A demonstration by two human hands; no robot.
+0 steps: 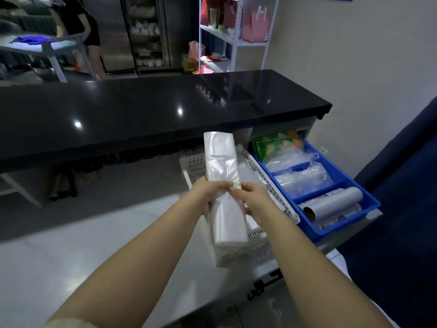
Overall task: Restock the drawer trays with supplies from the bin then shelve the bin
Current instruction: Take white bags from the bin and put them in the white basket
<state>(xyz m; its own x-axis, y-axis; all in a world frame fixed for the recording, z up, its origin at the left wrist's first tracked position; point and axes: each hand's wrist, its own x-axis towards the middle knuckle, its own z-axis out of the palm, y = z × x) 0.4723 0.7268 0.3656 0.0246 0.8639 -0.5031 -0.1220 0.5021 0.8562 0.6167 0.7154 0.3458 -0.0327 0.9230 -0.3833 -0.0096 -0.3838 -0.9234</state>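
Under the black counter (142,110) a drawer (350,236) is pulled out, with a blue tray (369,205) and a white bin (267,176) side by side. A bundle of clear bags (221,152) is held above the bin — gripped at its middle by the left hand (208,194), while its thin tie (237,184) is pinched by the fingers (244,186) of the right hand (255,201). If the tie is loosened too fast, the slippery bags could be spilled outside the tray.

On my screen I see the left forearm (142,256) and the right forearm (307,268) both bare along all their visible length, the left hand (210,192) and right hand (254,200) bare too, and one pale strip (68,324), maybe a sleeve hem, near the left elbow.
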